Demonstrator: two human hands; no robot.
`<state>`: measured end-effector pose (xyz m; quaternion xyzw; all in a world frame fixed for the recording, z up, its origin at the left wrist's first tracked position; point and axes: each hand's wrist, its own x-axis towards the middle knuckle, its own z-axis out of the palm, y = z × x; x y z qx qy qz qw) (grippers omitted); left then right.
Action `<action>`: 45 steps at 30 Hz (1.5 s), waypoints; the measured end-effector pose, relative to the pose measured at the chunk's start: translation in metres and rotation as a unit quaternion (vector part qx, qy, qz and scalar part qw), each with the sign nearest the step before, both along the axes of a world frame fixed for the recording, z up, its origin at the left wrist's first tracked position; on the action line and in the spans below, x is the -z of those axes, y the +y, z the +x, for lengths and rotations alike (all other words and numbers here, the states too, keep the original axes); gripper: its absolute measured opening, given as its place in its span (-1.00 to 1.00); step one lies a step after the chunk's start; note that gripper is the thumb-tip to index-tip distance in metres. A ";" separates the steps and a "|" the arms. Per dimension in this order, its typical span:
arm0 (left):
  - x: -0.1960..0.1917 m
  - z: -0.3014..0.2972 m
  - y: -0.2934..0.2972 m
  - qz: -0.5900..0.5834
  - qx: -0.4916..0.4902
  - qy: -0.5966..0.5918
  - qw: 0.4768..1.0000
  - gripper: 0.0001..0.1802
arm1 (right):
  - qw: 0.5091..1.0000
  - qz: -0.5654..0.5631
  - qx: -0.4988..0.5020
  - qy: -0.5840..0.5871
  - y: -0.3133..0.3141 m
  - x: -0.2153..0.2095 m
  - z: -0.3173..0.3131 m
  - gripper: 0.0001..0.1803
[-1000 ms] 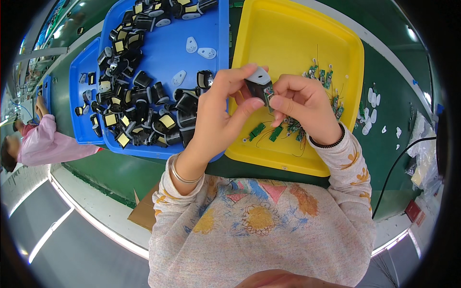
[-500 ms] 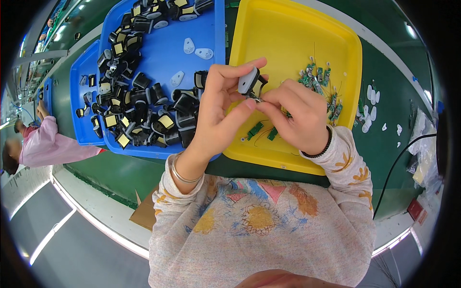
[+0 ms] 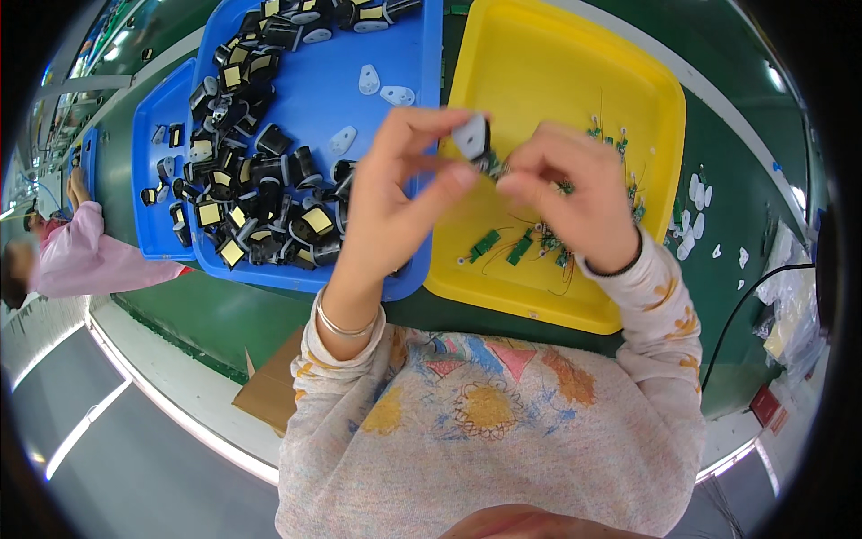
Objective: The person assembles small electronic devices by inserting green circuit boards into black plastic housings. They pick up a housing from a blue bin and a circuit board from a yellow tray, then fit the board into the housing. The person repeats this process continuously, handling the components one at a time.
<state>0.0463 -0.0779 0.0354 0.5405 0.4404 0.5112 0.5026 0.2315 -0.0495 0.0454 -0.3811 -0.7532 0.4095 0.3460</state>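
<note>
Over the left part of the yellow tray [image 3: 557,316], my left hand [image 3: 395,193] grips a small black housing [image 3: 488,135] with a grey-white end cap [image 3: 469,139], held between thumb and fingers. My right hand [image 3: 570,189] is close beside it, thumb and fingers pinched on what looks like a small green circuit board [image 3: 493,165] at the housing's lower end. Motion blurs this spot, and the fingers partly cover it. Below the hands, several green circuit boards [image 3: 519,248] with thin wires lie in the yellow tray.
To the left, a blue tray [image 3: 310,81] holds many black housings [image 3: 269,171] and a few loose grey-white caps [image 3: 342,139]. A smaller blue tray [image 3: 154,242] adjoins it. White pieces [image 3: 696,225], a black cable [image 3: 732,314] and plastic bags [image 3: 795,296] lie right. Another person [image 3: 99,247] sits far left.
My right hand has shifted slightly up, and the housing in my left hand has turned so its cap faces up more. The trays appear a little further right in the view.
</note>
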 end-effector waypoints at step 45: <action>0.002 0.009 -0.008 -0.039 0.014 -0.034 0.999 -0.79 | 0.885 -0.304 -0.145 0.321 -0.019 -0.008 -0.007 -0.90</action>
